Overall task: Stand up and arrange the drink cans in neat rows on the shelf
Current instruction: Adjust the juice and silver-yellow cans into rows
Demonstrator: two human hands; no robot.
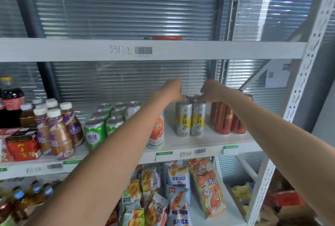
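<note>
Arms (137, 135) cross green cans (101, 126) (upright rows).

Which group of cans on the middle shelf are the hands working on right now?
The silver-and-yellow cans, between the orange-and-white can and the red cans. The left hand and right hand both reach over their tops; the green cans sit untouched.

The light around me is bright and even, a cool daylight without hard shadows. Behind the shelf (181, 146) the blinds (126, 8) shine in pale horizontal streaks, and reflected ceiling lamps show as white patches on the glass. My wide lens bends the right upright (308, 58) and stretches my forearms. Everything is a little soft; the bottles (27, 198) at the lower left corner are blurred most.
</note>
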